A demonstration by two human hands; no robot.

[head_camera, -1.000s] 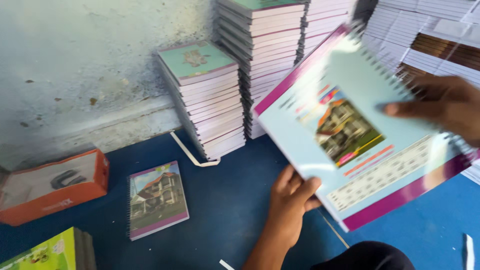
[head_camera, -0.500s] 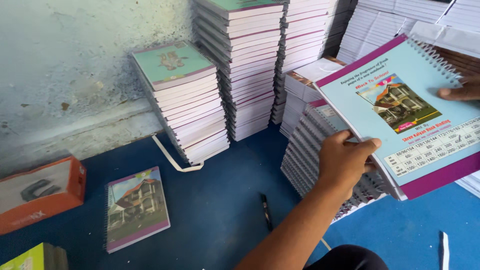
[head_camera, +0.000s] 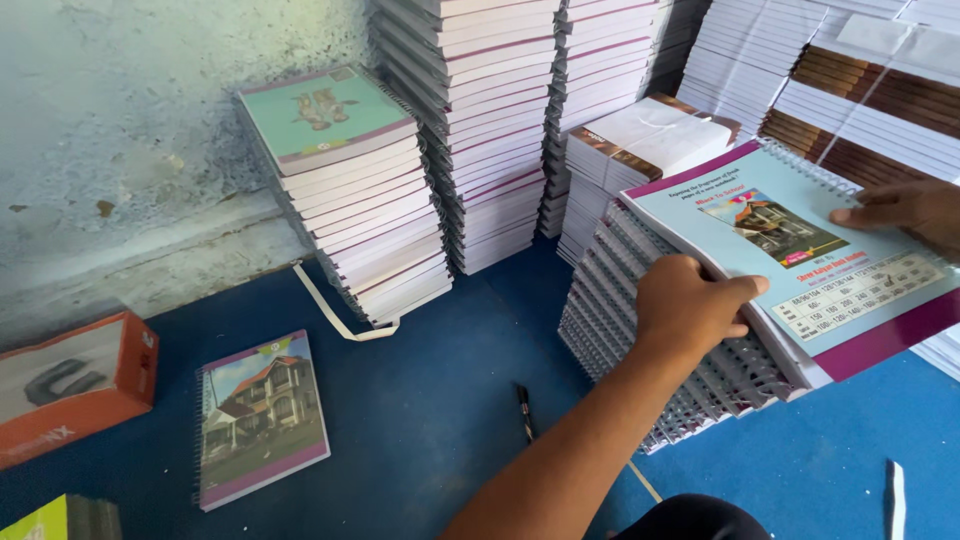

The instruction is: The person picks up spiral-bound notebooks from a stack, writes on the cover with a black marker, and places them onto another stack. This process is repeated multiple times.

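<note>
While the head camera is looking down over a blue floor, the left hand is closing around the near left edge of a spiral notebook with a pale blue cover and purple border, thumb lying on top and fingers tucked underneath, out of sight. The right hand is entering from the frame's right edge, so only part of it is showing; its fingertips are pressing flat on the far side of the same cover, and whether any fingers are curling under the edge is impossible to tell. The notebook is sitting on top of a slanting pile of spiral notebooks, its right corner running out of the frame. Behind it, a short stack topped with white paper is standing against taller stacks of notebooks, whose tops are cut off by the upper edge. Further left, a lower stack with a green cover is standing beside the pale wall, with a white strap trailing from under it. A single notebook with a house picture is lying alone on the floor, well apart from the hands. An orange box is partly leaving the frame at left. A dark pen is lying near the left forearm; a white object at the lower right is too cropped to identify.
</note>
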